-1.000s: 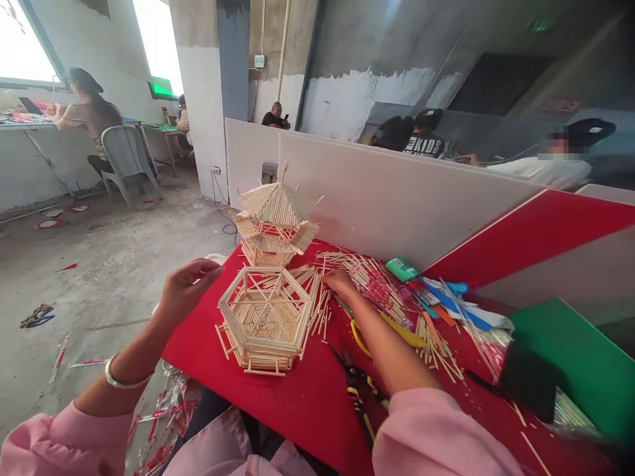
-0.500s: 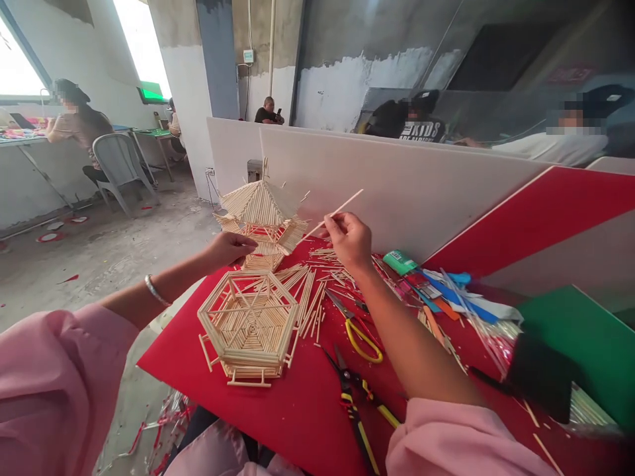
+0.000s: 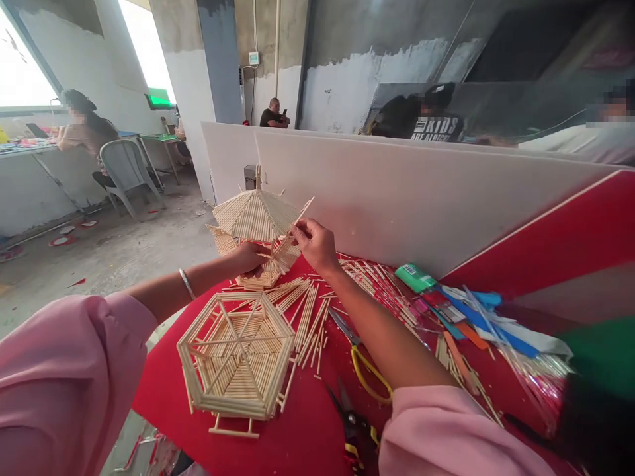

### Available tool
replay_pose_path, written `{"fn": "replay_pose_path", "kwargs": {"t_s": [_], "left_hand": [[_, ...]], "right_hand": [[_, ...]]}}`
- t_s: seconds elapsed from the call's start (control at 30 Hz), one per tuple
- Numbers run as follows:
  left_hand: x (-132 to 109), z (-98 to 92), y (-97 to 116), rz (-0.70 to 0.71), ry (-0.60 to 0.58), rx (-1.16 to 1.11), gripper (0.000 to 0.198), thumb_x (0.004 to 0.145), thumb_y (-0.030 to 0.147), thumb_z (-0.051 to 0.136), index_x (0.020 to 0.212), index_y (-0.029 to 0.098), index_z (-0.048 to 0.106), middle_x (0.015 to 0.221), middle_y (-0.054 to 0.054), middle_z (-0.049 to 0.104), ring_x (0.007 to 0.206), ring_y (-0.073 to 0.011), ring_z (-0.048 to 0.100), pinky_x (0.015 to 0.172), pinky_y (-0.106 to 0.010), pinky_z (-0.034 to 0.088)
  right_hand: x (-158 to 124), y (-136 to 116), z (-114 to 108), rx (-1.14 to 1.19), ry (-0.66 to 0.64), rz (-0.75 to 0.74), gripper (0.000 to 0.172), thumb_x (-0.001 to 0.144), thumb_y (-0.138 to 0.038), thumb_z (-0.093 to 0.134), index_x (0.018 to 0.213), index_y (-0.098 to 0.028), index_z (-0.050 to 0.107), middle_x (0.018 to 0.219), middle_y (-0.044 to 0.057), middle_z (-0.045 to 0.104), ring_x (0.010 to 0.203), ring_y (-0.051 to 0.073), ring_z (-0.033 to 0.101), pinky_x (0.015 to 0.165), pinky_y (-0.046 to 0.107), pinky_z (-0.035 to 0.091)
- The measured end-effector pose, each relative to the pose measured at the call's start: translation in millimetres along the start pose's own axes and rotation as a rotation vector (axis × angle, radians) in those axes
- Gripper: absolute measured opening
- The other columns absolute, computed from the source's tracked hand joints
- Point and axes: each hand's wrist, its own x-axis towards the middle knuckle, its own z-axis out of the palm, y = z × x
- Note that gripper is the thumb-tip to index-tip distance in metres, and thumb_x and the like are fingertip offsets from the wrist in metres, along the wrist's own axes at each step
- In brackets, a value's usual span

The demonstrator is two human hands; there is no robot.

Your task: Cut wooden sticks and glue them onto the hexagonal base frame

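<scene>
1. Right hand (image 3: 316,246) pinches a thin stick (image 3: 306,209) beside the pagoda's (image 3: 255,215) roof; left hand (image 3: 249,258) is at its lower eaves, grip unclear.
2. Hexagonal frame (image 3: 233,403) and loose sticks (image 3: 304,317) sit nearer; white board (image 3: 397,192) behind.
3. Thin stick slants lengthwise, free end up-right.

I pinch a thin stick (image 3: 307,207) in the fingers of my right hand (image 3: 317,246), its tip slanting up beside the roof of the stick pagoda (image 3: 255,215). My left hand (image 3: 252,259) is at the pagoda's middle tier; whether it grips anything, I cannot tell. Nearer me, a hexagonal stick frame (image 3: 233,404) sits on the red tabletop (image 3: 297,453), with loose sticks (image 3: 308,324) fanned just beside it. Yellow-handled scissors (image 3: 346,327) lie under my right forearm, and a white panel (image 3: 407,198) stands behind everything on the tabletop
</scene>
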Motion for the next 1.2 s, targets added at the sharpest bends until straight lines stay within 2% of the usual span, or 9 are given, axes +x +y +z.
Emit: {"fn": "replay_pose_path", "kwargs": {"t_s": [0.13,0.33,0.5,0.67,0.87,1.07,1.2], "left_hand": [[1.3,-1.2,6.9,-0.029,-0.033,0.052,0.032,0.090,0.014,0.051,0.119,0.013,0.065,0.033,0.005,0.049,0.027,-0.0078,0.033,0.037,-0.022,0.020],[6.2,-0.9,6.5,0.033,0.007,0.137,0.012,0.087,0.018,0.057,0.082,0.015,0.068,0.038,0.005,0.051,0.028,-0.0052,0.033,0.036,-0.021,0.023],[11.5,0.5,-2.0,0.078,0.027,0.130,0.008,0.085,0.018,0.059,0.086,0.017,0.067,0.041,0.006,0.052,0.030,-0.0053,0.036,0.036,-0.021,0.025],[9.0,3.9,0.4,0.068,0.069,0.077,0.011,0.088,0.015,0.055,0.088,0.016,0.066,0.044,0.006,0.052,0.030,-0.0044,0.035,0.037,-0.023,0.025],[5.7,5.6,7.8,0.052,0.031,0.122,0.020,0.090,0.015,0.052,0.072,0.017,0.060,0.043,0.005,0.052,0.028,-0.0042,0.033,0.035,-0.024,0.021],[7.2,7.6,8.2,0.045,0.108,0.165,0.014,0.089,0.016,0.054,0.080,0.018,0.065,0.044,0.006,0.050,0.029,-0.0035,0.033,0.038,-0.024,0.023],[9.7,8.3,6.8,0.036,0.119,0.181,0.012,0.090,0.020,0.056,0.081,0.019,0.066,0.045,0.005,0.051,0.030,-0.0034,0.032,0.039,-0.023,0.021]], "right_hand": [[-0.1,4.3,2.5,0.014,-0.016,0.012,0.031,0.084,-0.050,0.061,0.087,-0.019,0.064,0.077,0.003,0.071,0.064,0.015,0.067,0.063,0.028,0.054],[-3.1,3.0,6.4,0.054,-0.021,0.030,0.030,0.083,-0.050,0.063,0.087,-0.020,0.065,0.077,0.002,0.071,0.065,0.015,0.068,0.066,0.029,0.056],[-5.9,0.0,6.6,0.108,-0.028,0.040,0.029,0.082,-0.048,0.064,0.088,-0.020,0.065,0.079,0.002,0.072,0.068,0.015,0.069,0.067,0.030,0.058],[-10.6,2.3,9.9,0.164,-0.005,0.055,0.021,0.083,-0.041,0.064,0.092,-0.022,0.065,0.082,0.002,0.072,0.074,0.016,0.070,0.066,0.030,0.059],[-10.6,5.5,13.1,0.221,0.018,0.062,0.015,0.084,-0.035,0.063,0.090,-0.021,0.064,0.081,0.002,0.070,0.074,0.015,0.069,0.065,0.028,0.059],[-8.3,10.6,12.0,0.329,-0.014,0.061,0.018,0.080,-0.034,0.068,0.093,-0.022,0.065,0.086,0.002,0.071,0.079,0.015,0.069,0.062,0.026,0.060],[-9.4,15.9,14.7,0.486,-0.042,0.161,0.027,0.070,-0.036,0.077,0.087,-0.022,0.062,0.087,0.001,0.072,0.079,0.015,0.069,0.056,0.023,0.058]]}}
